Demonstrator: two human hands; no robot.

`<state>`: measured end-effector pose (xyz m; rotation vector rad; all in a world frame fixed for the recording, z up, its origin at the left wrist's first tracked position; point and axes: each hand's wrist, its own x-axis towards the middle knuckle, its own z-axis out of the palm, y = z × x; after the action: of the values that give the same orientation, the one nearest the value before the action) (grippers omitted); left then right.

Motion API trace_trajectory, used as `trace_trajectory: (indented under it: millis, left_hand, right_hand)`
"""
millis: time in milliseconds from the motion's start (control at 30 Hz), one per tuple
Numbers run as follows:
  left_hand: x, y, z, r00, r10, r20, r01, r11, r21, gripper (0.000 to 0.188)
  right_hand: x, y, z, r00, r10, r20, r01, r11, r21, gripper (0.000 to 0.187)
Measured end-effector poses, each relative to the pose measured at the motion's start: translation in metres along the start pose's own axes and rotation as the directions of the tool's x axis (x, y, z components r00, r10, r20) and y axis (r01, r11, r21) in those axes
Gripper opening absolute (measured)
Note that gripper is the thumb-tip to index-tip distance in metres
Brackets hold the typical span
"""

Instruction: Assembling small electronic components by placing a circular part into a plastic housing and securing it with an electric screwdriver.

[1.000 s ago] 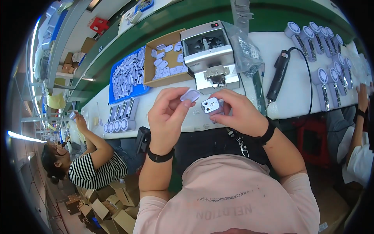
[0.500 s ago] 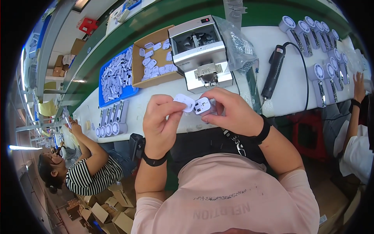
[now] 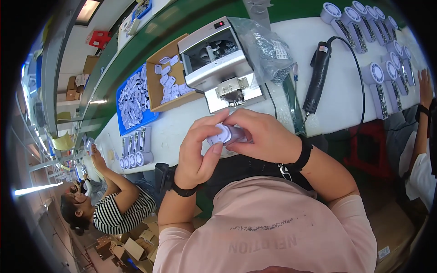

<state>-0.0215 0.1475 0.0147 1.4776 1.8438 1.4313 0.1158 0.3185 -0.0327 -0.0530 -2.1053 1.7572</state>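
Close in front of my body, both hands come together on one pale lavender part. My left hand (image 3: 196,149) pinches a small rounded plastic cover (image 3: 219,137) between thumb and fingers. It lies against the end of a lavender plastic housing (image 3: 238,134), gripped by my right hand (image 3: 269,139). My fingers hide much of the housing, and whether the cover is seated I cannot tell. Just beyond my hands stands a silver screw feeder machine (image 3: 221,63). A cardboard tray (image 3: 154,86) holding similar lavender covers is left of it.
A blue tray (image 3: 122,123) is heaped with small lavender parts. Several handheld fan bodies (image 3: 376,75) lie at the right, and more fan bodies (image 3: 144,157) at the left. A black electric screwdriver (image 3: 317,75) with a cable rests beside a thin screwdriver (image 3: 295,75). Co-workers (image 3: 116,204) sit on both sides.
The cover, held apart from the housing's open end before, now lies against it. My hands have closed together and the housing has turned. The whole view has shifted slightly.
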Motion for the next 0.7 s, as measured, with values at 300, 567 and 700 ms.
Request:
trace_trajectory:
  millis: [300, 567, 700]
  left_hand:
    - [-0.008, 0.005, -0.015, 0.977, 0.15, 0.152, -0.191, 0.932, 0.309, 0.036]
    - [-0.01, -0.019, 0.015, 0.982, 0.174, -0.078, -0.159, 0.973, 0.167, 0.04]
    - [-0.005, -0.007, 0.01, 0.962, 0.274, 0.007, -0.269, 0.939, 0.213, 0.039]
  right_hand:
    - [-0.015, 0.006, -0.019, 0.988, -0.14, -0.056, 0.135, 0.987, -0.092, 0.033]
    - [-0.022, 0.013, -0.145, 0.629, 0.336, -0.701, -0.769, 0.4, -0.499, 0.046]
    - [-0.015, 0.027, -0.143, 0.665, 0.418, -0.618, -0.74, 0.478, -0.473, 0.037]
